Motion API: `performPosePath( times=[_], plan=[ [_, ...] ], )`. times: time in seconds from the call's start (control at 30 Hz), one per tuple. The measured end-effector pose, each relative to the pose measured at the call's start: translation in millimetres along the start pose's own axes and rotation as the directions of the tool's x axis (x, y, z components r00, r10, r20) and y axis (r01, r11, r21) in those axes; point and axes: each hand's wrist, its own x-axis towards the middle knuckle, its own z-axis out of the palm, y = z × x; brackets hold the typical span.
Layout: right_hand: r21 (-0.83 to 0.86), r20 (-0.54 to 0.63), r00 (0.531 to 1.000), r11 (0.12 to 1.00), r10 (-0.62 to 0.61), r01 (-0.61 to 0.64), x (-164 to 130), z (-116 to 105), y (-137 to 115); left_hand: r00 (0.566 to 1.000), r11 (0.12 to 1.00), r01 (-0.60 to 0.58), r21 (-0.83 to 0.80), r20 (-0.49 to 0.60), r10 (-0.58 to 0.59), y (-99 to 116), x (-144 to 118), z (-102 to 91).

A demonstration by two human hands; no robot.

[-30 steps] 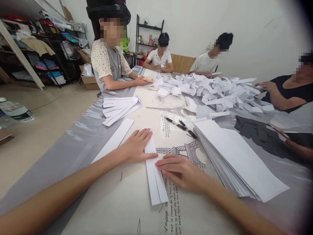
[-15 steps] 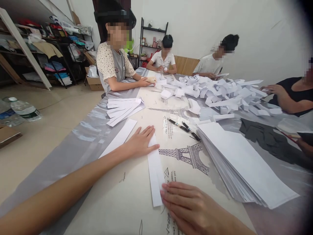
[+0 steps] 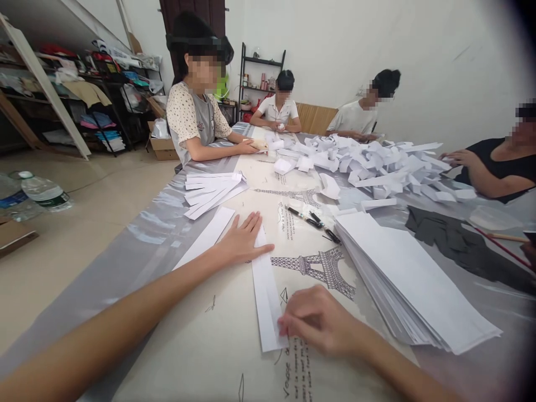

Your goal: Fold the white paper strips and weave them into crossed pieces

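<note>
A long white paper strip (image 3: 268, 304) with a lengthwise crease lies on the printed tablecloth in front of me. My left hand (image 3: 242, 240) rests across its far end, fingers spread and thumb pointing right. At the near right edge of the strip, my right hand (image 3: 316, 321) is closed, with thumb and fingertips pinching the paper edge. Just left of my left hand lies another white strip (image 3: 205, 237), partly covered by my forearm. To the right is a thick stack of white paper sheets (image 3: 419, 273), slightly fanned.
Several pens (image 3: 314, 219) lie beyond the strip. Fanned paper strips (image 3: 213, 190) sit at the far left. A large heap of folded paper pieces (image 3: 368, 162) covers the far right, with a dark cloth (image 3: 460, 240) nearer. Several people sit around the table, one person (image 3: 201, 123) at left.
My right hand has gone from lying flat beside the strip to curled fingers at its edge, and the strip's near right side now spreads wider. My left hand stays on the far end.
</note>
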Motion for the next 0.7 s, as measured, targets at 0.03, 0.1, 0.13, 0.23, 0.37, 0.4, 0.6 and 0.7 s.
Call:
performPosePath(
  times=[0.03,0.1,0.13,0.23,0.37,0.4,0.6,0.7],
  plan=[
    [0.121,0.033,0.995,0.988,0.093,-0.096,7.4,-4.9,4.7,0.999,0.999,0.025,0.02,-0.044,-0.025,1.7,-1.2,2.2],
    [0.277,0.132,0.968,0.93,0.213,-0.243,24.6,-15.6,13.8,0.985,0.994,0.089,0.059,-0.156,-0.079,5.7,-3.6,6.4],
    [0.334,0.193,0.949,0.892,0.25,-0.303,33.8,-21.1,18.0,0.973,0.99,0.118,0.072,-0.21,-0.101,7.7,-4.7,8.2],
    [0.368,0.321,0.897,0.833,0.304,-0.414,60.3,-35.0,30.5,0.947,0.989,0.139,0.044,-0.297,-0.12,11.2,-7.7,10.9],
    [0.336,-0.053,0.898,0.855,0.437,-0.396,81.4,-37.8,46.9,0.932,0.981,0.052,-0.186,-0.344,-0.114,5.5,-11.5,9.0],
    [0.343,-0.171,0.873,0.858,0.457,-0.381,82.8,-35.3,49.9,0.924,0.961,0.034,-0.274,-0.359,-0.134,2.4,-12.0,7.8],
    [0.411,-0.382,0.782,0.849,0.492,-0.333,76.3,-16.8,47.1,0.919,0.628,-0.101,-0.772,-0.314,-0.238,-7.9,-6.7,-4.5],
    [0.502,-0.349,0.81,0.824,0.471,-0.262,76.7,-14.9,37.4,0.924,0.432,-0.175,-0.885,-0.299,-0.239,2.5,-6.6,-12.2]
  ],
)
